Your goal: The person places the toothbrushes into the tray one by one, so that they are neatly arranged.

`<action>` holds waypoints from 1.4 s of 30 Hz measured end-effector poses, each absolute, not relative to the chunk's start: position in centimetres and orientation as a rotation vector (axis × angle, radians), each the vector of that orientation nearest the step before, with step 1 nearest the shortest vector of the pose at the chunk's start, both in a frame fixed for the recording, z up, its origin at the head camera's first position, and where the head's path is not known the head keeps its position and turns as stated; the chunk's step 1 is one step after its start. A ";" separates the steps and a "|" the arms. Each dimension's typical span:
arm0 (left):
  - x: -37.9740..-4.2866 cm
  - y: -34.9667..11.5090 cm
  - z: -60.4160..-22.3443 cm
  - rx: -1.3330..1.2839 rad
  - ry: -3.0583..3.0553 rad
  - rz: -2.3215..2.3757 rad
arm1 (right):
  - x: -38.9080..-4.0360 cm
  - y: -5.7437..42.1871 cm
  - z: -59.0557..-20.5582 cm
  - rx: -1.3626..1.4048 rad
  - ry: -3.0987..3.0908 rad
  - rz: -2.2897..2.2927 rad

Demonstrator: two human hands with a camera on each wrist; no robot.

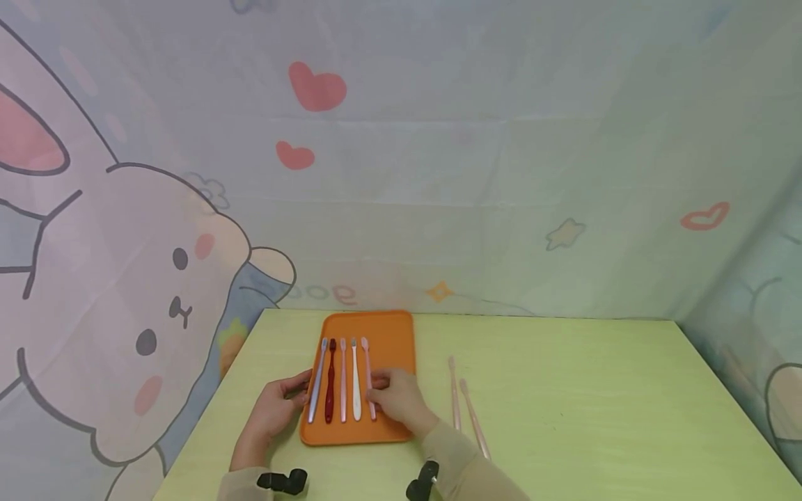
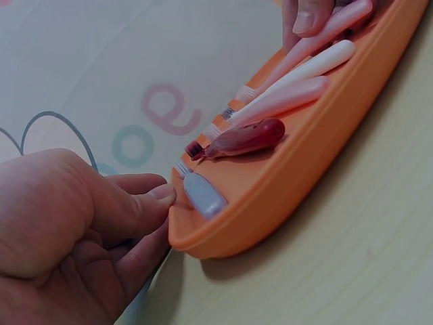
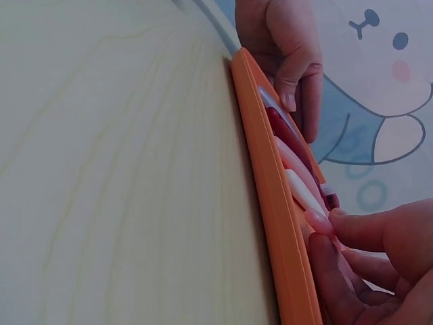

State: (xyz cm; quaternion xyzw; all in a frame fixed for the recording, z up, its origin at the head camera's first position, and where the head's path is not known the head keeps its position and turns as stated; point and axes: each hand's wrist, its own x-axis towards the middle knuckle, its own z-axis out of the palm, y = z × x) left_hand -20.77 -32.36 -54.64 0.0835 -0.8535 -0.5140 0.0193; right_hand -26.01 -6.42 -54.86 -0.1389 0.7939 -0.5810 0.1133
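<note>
Several toothbrushes lie side by side on an orange tray (image 1: 396, 341), heads toward the far end. From the left they are a pale blue toothbrush (image 1: 317, 384), a dark red toothbrush (image 1: 329, 386), a pink toothbrush (image 1: 343, 386), a white toothbrush (image 1: 356, 390) and another pink toothbrush (image 1: 367, 365). At the tray's left rim, my left hand (image 1: 273, 412) pinches the edge between thumb and fingers. My right hand (image 1: 401, 399) reaches over the tray's right side and pinches the rightmost pink toothbrush, its handle end (image 3: 318, 221) showing between thumb and finger in the right wrist view.
Right of the tray, a pink toothbrush (image 1: 454, 393) and a second pink toothbrush (image 1: 474, 421) lie on the pale yellow table (image 1: 595, 403), partly behind the right forearm. A printed cloth backdrop (image 1: 438, 174) hangs behind the table.
</note>
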 end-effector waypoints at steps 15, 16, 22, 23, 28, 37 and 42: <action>-20.6 -32.2 -54.6 0.272 -2.643 -1.610 | -25.7 -6.8 -54.4 -0.420 2.513 -1.561; -20.6 -32.2 -54.6 0.270 -2.644 -1.609 | -25.7 -6.8 -54.4 -0.428 2.505 -1.575; -20.7 -32.3 -54.6 0.276 -2.655 -1.599 | -25.5 -6.7 -54.0 -0.419 2.405 -1.655; -20.8 -32.4 -54.6 0.282 -2.656 -1.597 | -25.5 -6.7 -53.9 -0.409 2.390 -1.663; -20.8 -32.4 -54.7 0.285 -2.654 -1.594 | -25.6 -6.8 -54.1 -0.392 2.390 -1.649; -20.9 -32.5 -54.9 0.287 -2.647 -1.607 | -25.5 -6.6 -54.2 -0.396 2.366 -1.682; -20.9 -32.7 -55.0 0.298 -2.649 -1.615 | -25.4 -6.5 -54.3 -0.433 2.410 -1.649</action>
